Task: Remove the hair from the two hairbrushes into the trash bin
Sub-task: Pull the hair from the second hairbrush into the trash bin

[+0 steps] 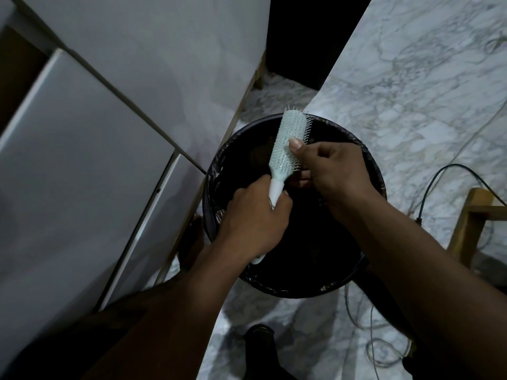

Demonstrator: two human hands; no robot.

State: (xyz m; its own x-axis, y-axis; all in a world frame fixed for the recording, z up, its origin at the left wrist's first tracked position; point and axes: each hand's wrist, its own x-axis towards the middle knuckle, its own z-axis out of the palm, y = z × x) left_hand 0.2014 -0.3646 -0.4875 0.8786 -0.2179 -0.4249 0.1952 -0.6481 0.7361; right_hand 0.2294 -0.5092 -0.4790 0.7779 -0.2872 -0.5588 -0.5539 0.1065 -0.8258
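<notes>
A pale mint hairbrush [288, 144] is held over a round black trash bin [367, 160] lined with a dark bag. My left hand [253, 219] grips the brush's white handle, with the head pointing up and away from me. My right hand [332, 168] rests against the bristles on the right side, thumb pressed onto the bristle face and fingers curled underneath. Whether hair is pinched between those fingers cannot be made out. Only one brush is in view.
A white cabinet [82, 165] with wooden edging stands close to the bin's left. The floor [411, 78] is grey-veined marble. Cables [444, 171] trail on the right beside a wooden frame [472, 220]. A dark shoe [259, 341] shows at the bottom.
</notes>
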